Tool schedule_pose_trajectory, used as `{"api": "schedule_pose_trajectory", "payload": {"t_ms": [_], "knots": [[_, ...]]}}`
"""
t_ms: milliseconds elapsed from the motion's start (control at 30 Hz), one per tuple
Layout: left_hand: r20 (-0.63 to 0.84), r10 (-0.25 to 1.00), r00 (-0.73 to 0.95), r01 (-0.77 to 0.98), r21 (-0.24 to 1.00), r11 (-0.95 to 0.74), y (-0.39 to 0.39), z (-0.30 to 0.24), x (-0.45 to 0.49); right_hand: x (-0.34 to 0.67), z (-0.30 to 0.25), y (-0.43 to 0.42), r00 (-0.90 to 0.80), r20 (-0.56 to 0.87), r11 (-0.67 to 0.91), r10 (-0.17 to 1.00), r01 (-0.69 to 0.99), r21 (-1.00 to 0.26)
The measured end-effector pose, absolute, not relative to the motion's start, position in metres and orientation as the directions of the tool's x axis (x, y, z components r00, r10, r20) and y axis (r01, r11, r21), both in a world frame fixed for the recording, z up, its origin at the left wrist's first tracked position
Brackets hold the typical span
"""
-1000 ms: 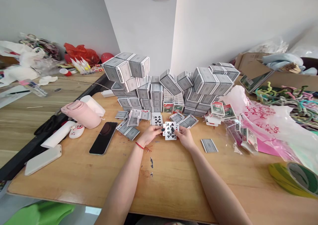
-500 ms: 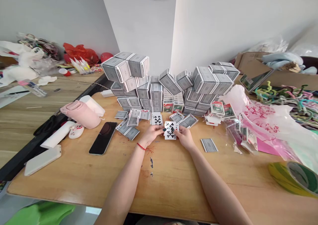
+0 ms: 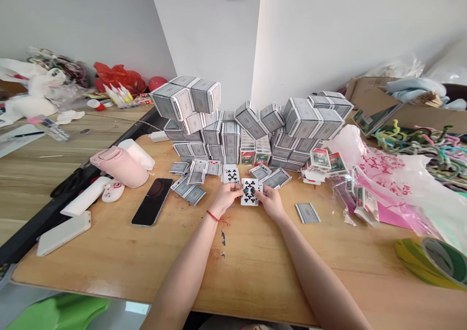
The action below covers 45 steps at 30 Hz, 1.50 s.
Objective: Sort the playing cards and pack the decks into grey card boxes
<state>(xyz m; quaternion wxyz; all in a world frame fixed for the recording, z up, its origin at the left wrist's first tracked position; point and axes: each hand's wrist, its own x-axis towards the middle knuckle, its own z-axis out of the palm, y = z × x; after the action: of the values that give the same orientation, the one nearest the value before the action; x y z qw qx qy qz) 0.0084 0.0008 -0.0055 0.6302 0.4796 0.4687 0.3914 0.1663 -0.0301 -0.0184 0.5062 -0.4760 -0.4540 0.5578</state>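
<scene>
Between my two hands is a playing card [image 3: 250,201], a ten of clubs, face up, with at least one more card showing behind its right edge. My left hand [image 3: 226,197] pinches the left edge, thumb on the face; a red string is tied at that wrist. My right hand [image 3: 272,201] grips the right edge, its thumb also on the face, and its lower fingers are hidden behind. Just beyond lies a face-up pile of club cards [image 3: 231,174]. Small stacks of grey-backed cards [image 3: 189,192] lie left of my hands, and more [image 3: 276,178] on the right.
Folded grey-backed card blocks [image 3: 229,135] form a structure against the wall. On the wooden table [image 3: 251,262] lie a phone [image 3: 152,202], a pink bottle [image 3: 120,165], a single face-down card [image 3: 308,213], red-green card boxes [image 3: 321,159], plastic bags [image 3: 379,165] and a yellow-green tape roll [image 3: 430,262].
My left thumb has slid a little to the right, farther over the face of the ten of clubs. My right hand stays nearly still. The view has shifted very slightly.
</scene>
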Motion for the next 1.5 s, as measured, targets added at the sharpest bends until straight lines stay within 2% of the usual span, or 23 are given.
{"api": "schedule_pose_trajectory", "payload": {"t_ms": [167,300,600,900,1133,1367,1500], "knots": [[-0.169,0.957,0.235,0.016,0.985,0.17,0.0,-0.006,0.009,0.164,-0.018,-0.031,-0.035,-0.072,-0.077,0.997,-0.167,-0.983],[-0.113,0.981,0.155,0.106,0.99,0.097,-0.003,-0.007,0.014,0.164,-0.021,-0.03,-0.004,-0.084,-0.083,0.996,-0.152,-0.985],[0.079,0.997,0.025,0.291,0.953,-0.083,-0.017,-0.012,0.03,0.166,-0.027,-0.028,0.005,-0.074,-0.073,0.997,-0.112,-0.991],[0.152,0.986,0.07,0.389,0.906,-0.167,-0.019,-0.018,0.031,0.165,-0.025,-0.031,0.029,-0.035,-0.033,0.999,-0.079,-0.996],[0.197,0.98,0.033,0.486,0.854,-0.188,-0.021,-0.016,0.033,0.163,-0.022,-0.033,-0.025,-0.043,-0.046,0.999,-0.161,-0.986],[0.262,0.964,0.033,0.486,0.839,-0.245,-0.017,-0.016,0.031,0.161,-0.019,-0.035,-0.062,-0.067,-0.077,0.996,-0.181,-0.981],[0.274,0.961,0.036,0.469,0.844,-0.258,-0.015,-0.016,0.032,0.16,-0.019,-0.035,-0.014,-0.07,-0.071,0.997,-0.168,-0.983]]}}
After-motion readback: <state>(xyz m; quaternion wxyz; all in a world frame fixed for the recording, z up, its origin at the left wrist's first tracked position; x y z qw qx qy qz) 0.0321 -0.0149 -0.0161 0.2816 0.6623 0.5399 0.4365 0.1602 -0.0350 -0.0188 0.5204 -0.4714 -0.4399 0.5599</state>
